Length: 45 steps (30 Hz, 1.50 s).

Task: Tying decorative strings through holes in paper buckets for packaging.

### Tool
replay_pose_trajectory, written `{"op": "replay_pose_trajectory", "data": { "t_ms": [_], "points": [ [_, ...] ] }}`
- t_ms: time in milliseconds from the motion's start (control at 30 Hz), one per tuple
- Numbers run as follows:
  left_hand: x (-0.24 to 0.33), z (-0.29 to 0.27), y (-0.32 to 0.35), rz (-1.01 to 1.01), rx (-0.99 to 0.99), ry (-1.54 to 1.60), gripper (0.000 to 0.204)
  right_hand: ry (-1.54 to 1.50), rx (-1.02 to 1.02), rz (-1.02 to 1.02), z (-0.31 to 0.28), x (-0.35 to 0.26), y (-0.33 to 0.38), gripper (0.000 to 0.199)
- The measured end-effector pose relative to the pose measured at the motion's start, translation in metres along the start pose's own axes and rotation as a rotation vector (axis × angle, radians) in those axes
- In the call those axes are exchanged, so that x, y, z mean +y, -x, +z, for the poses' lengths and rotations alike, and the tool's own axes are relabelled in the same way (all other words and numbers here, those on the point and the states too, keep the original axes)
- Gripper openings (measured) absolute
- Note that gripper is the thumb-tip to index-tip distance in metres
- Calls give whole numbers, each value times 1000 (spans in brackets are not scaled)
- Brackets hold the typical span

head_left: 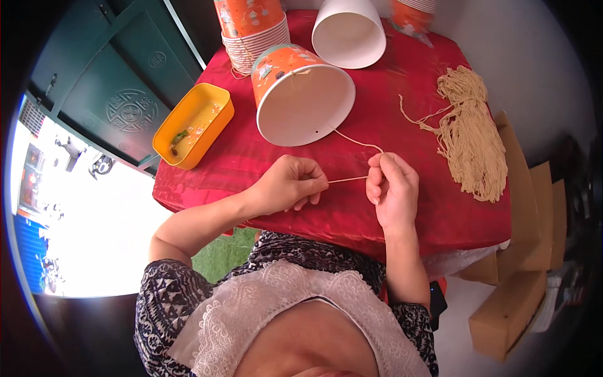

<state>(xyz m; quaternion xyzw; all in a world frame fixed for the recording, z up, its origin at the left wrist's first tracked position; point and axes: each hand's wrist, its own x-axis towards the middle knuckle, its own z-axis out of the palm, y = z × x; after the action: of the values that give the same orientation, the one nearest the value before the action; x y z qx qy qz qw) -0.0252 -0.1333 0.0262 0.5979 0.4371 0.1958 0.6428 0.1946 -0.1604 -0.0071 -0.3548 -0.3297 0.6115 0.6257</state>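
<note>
An orange patterned paper bucket (286, 69) lies tipped on the red cloth, its white open mouth facing me. A thin beige cord (355, 139) comes out near a small hole at the bucket's rim and runs to my right hand. My left hand (292, 183) pinches the same cord near its end. My right hand (394, 188) is closed on it a short way to the right, fingers curled. Between the two hands the cord is stretched straight, just in front of the bucket. Whether it is knotted inside my fingers cannot be seen.
A yellow tray (220, 119) with small bits stands at left. Behind are stacked orange buckets (254, 38), a white bucket (364, 53) on its side and a partly visible wrapped stack (411, 19). A bundle of beige cords (471, 138) lies right, above cardboard boxes (509, 311).
</note>
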Motion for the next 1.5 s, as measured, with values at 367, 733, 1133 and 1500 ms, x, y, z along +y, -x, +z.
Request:
{"op": "replay_pose_trajectory", "data": {
  "t_ms": [367,733,1133,1500],
  "points": [
    [-2,0,14,594,188,-936,13,748,-241,-375,43,13,29,35],
    [8,-13,16,742,111,-1085,11,883,-244,-328,41,19,22,8],
    [36,-49,29,794,184,-1467,38,790,85,-494,10,-8,9,2],
    [56,-83,-7,810,311,-2035,31,729,279,-683,-17,-46,12,8]
  ]
}}
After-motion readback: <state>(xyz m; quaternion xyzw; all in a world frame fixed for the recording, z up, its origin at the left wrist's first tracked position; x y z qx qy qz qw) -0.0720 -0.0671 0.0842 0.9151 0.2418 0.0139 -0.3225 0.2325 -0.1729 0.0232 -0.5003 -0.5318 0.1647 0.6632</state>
